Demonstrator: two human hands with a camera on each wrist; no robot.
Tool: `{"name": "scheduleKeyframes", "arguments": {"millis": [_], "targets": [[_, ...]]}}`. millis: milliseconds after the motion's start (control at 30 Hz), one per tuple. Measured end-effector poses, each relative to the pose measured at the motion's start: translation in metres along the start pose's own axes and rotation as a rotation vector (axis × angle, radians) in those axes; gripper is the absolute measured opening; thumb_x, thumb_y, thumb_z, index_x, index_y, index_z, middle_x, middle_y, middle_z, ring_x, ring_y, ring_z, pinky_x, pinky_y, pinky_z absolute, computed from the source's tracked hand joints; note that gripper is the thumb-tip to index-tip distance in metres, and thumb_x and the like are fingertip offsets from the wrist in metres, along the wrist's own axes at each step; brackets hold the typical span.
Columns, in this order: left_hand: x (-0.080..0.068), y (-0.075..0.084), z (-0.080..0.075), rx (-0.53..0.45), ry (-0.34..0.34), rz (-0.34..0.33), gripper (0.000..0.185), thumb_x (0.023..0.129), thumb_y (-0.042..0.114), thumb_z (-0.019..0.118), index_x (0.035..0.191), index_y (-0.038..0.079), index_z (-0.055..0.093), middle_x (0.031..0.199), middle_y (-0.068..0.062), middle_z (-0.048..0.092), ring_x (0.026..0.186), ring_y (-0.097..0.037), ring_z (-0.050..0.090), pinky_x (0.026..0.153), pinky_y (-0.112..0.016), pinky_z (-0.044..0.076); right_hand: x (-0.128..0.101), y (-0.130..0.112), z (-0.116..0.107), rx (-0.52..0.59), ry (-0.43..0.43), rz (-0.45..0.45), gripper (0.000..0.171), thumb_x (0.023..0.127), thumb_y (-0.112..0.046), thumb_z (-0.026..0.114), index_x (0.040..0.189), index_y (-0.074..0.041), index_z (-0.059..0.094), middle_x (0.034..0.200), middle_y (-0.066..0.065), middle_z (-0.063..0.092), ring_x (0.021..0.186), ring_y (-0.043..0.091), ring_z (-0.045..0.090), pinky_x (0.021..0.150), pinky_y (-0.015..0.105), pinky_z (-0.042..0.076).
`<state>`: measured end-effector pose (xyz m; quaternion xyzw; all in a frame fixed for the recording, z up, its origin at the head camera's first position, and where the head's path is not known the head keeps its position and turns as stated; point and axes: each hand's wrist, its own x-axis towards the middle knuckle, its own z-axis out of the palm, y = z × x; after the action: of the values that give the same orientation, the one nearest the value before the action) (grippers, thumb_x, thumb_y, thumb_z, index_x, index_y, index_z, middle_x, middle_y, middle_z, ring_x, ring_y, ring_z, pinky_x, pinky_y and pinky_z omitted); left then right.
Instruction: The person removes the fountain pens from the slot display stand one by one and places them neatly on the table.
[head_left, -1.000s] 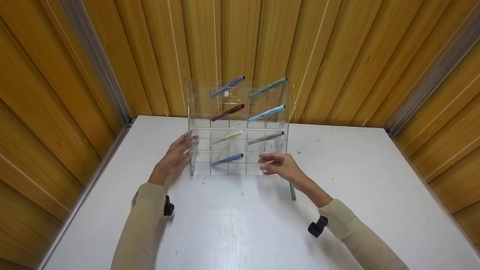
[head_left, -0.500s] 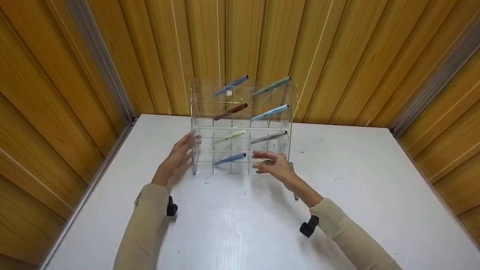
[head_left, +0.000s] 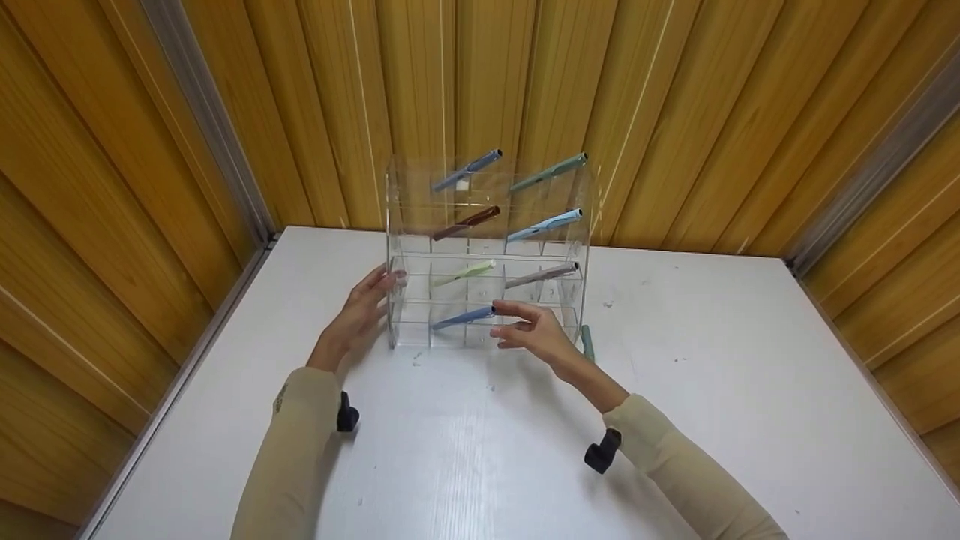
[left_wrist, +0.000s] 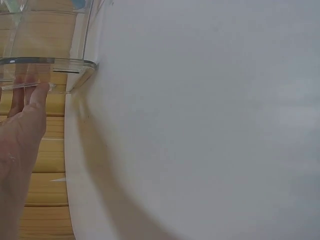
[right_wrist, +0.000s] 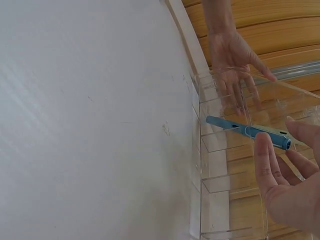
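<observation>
Left hand (head_left: 358,315): I see it open, fingers flat on the clear rack's (head_left: 486,251) left wall.
Blue pen (head_left: 463,317): in the bottom-row slot.
Right hand (head_left: 531,331): open, fingertips beside the pen's cap.
Desk (head_left: 712,390): bare white to the right edge.

You find no text, label, brand, number or sign that can be read anywhere in these views. The small dark mark on the sleeve (head_left: 280,397) of your left arm, seen from the head camera, is too small and blurred to make out. The pens in the clear acrylic rack (head_left: 486,251) show no legible print, and the white table (head_left: 480,450) beside the rack carries only scuffs.
</observation>
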<state>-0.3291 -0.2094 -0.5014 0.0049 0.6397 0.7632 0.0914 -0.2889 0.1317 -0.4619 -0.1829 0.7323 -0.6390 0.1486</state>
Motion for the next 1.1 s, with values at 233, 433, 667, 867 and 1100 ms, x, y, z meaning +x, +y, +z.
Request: {"name": "scheduleKeyframes", "arguments": {"millis": [233,433,667,867,1100], "targets": [[0.000,-0.002,-0.002,-0.040,-0.004,0.025,0.068,0.109,0.036,0.057,0.167,0.017,0.026,0.169,-0.005,0.037,0.162,-0.027,0.022,0.133,-0.052,0.017,0.010,0.004,0.009,0.058,0.002,-0.010,0.055,0.099,-0.003,0.068,0.151,0.006,0.050,0.151,0.028,0.053,0.103,0.013,0.076,0.093,0.034,0.063],[-0.002,-0.004,0.000,-0.064,-0.010,0.039,0.069,0.109,0.034,0.057,0.167,0.015,0.024,0.169,-0.008,0.036,0.161,-0.029,0.023,0.133,-0.052,0.017,0.019,0.009,0.018,0.110,0.032,0.031,0.049,0.103,0.003,0.061,0.150,0.007,0.050,0.144,0.029,0.058,0.098,0.010,0.076,0.092,0.032,0.063],[-0.002,-0.004,0.000,-0.052,-0.009,0.028,0.071,0.109,0.040,0.057,0.168,0.017,0.024,0.169,-0.006,0.036,0.162,-0.029,0.021,0.133,-0.052,0.015,0.024,0.009,0.028,0.134,0.031,0.047,0.045,0.103,0.003,0.060,0.147,0.008,0.053,0.138,0.029,0.062,0.097,0.012,0.077,0.088,0.030,0.064],[-0.002,-0.006,0.001,-0.043,0.004,0.024,0.069,0.109,0.038,0.056,0.167,0.019,0.025,0.169,-0.005,0.035,0.162,-0.029,0.020,0.133,-0.053,0.014,0.027,0.010,0.034,0.157,0.031,0.058,0.041,0.103,0.002,0.061,0.143,0.008,0.056,0.136,0.028,0.063,0.105,0.016,0.077,0.089,0.030,0.064],[-0.001,-0.007,-0.001,-0.025,-0.002,0.019,0.068,0.110,0.039,0.054,0.167,0.019,0.025,0.172,-0.006,0.030,0.163,-0.034,0.016,0.133,-0.056,0.011,0.028,0.010,0.035,0.236,0.029,0.074,0.040,0.103,0.004,0.059,0.141,0.013,0.053,0.129,0.023,0.063,0.104,0.018,0.077,0.089,0.035,0.064]]}}
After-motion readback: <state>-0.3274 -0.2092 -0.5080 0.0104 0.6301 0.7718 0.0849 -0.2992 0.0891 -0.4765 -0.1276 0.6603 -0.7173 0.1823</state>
